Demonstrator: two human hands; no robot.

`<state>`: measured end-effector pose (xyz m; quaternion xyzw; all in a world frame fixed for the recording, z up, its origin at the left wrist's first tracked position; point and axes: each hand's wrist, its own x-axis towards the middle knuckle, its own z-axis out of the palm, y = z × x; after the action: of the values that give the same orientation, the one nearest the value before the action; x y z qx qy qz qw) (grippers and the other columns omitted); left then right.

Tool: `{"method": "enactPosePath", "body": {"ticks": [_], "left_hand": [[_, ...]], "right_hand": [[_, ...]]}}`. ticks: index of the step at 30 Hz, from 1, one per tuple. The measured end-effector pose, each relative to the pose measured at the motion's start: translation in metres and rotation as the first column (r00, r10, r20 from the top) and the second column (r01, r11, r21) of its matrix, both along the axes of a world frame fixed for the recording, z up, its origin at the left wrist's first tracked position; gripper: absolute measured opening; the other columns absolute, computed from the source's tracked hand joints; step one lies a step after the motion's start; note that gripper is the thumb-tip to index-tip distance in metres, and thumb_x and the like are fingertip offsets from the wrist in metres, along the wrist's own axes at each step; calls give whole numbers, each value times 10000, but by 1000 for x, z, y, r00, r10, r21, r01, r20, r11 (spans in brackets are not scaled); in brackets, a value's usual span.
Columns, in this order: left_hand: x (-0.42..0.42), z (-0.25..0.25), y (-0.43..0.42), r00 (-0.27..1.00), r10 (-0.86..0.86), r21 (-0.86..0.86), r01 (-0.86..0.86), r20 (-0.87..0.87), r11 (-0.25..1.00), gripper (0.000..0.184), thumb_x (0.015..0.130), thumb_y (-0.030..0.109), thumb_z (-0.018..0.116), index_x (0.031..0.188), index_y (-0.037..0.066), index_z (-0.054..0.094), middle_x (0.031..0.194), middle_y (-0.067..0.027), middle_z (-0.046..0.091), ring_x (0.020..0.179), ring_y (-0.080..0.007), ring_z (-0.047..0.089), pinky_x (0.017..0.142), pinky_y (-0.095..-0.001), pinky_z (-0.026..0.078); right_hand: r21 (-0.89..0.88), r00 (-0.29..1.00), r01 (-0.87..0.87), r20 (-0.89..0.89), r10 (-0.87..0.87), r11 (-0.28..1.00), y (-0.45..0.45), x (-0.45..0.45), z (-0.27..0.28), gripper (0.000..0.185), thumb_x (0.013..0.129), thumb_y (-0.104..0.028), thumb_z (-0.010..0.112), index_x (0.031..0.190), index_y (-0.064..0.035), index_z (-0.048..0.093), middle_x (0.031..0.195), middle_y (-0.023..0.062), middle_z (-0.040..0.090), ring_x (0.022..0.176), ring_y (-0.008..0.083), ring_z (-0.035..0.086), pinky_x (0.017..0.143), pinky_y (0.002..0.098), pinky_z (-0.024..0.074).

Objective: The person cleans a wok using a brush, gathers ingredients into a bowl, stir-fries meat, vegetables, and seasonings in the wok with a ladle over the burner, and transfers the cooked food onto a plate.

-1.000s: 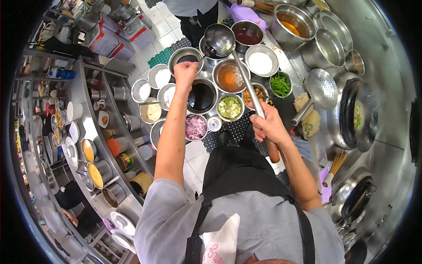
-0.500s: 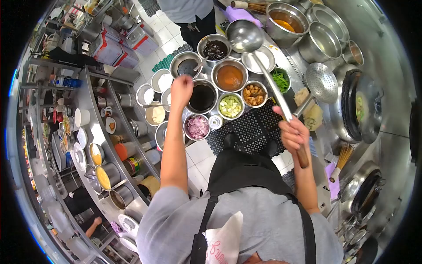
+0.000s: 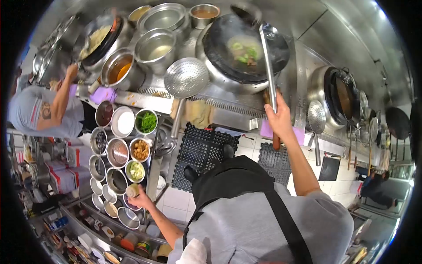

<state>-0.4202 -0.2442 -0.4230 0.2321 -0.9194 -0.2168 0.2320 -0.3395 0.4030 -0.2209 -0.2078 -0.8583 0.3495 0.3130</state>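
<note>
My right hand [image 3: 280, 116] is wrapped round the handle of a long steel ladle [image 3: 269, 66]. The ladle's blurred bowl is over the far edge of a black wok [image 3: 216, 50]. Pale and green food pieces [image 3: 244, 52] lie in the wok's middle, with a steamy haze around them. Low on the left, my left hand [image 3: 141, 200] closes on a small jar [image 3: 132, 190], whose contents I cannot make out. The jar is beside a bowl of cut pale-green vegetable [image 3: 135, 170] and partly covers a bowl behind it.
Steel bowls of ingredients crowd the left, including chopped greens [image 3: 146, 122] and brown chunks [image 3: 140, 150]. A perforated strainer [image 3: 186, 78] rests before the wok, near pots of liquid [image 3: 155, 49]. At far left another person [image 3: 44, 108] works at a second wok. Another strainer [image 3: 316, 116] lies right.
My view has turned toward the stove. The ladle has swung from beside the ingredient bowls to over the wok. My left hand has left the upper bowls and taken hold of the small jar.
</note>
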Motion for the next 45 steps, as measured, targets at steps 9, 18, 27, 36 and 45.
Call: {"method": "enactPosePath", "body": {"ticks": [9,18,27,36,45], "left_hand": [[6,150,80,948,-92,360,204,-305,910,547,823,150,841,1253,-88,601,1201,-171,680,1046,-251,650,971,-382,497],[-53,177,251,821,-560,588,508,-110,630,565,764,118,869,1243,-27,609,1136,-97,677,1001,-201,648,913,-349,511],[-140,191,413,473,-871,628,720,-134,295,453,740,72,830,1138,5,624,1055,-66,693,962,-158,648,909,-317,500],[-173,222,472,342,-940,530,800,-17,282,469,718,132,841,1120,0,639,1060,-95,708,962,-189,665,908,-339,507],[-194,212,509,247,-964,481,860,-98,171,463,703,165,853,1069,-19,639,997,-146,738,920,-228,706,860,-373,537]], "right_hand": [[53,929,165,327,-173,985,151,-23,-60,345,900,-121,618,1200,37,553,857,249,678,784,401,696,711,472,553],[-793,953,37,212,218,607,135,17,10,273,938,-62,586,1209,-29,576,618,-8,489,421,83,444,366,282,348],[-922,987,120,149,52,369,135,-42,-27,279,989,-107,573,1263,-56,565,634,-7,478,417,95,429,386,293,354],[-956,980,-122,-158,121,-266,115,-17,23,343,1032,-137,532,1365,-57,515,695,-36,444,492,21,418,421,204,362],[-482,962,105,271,35,870,178,-71,-51,561,913,-117,653,1437,8,498,1089,212,709,970,295,672,915,406,506]]}}
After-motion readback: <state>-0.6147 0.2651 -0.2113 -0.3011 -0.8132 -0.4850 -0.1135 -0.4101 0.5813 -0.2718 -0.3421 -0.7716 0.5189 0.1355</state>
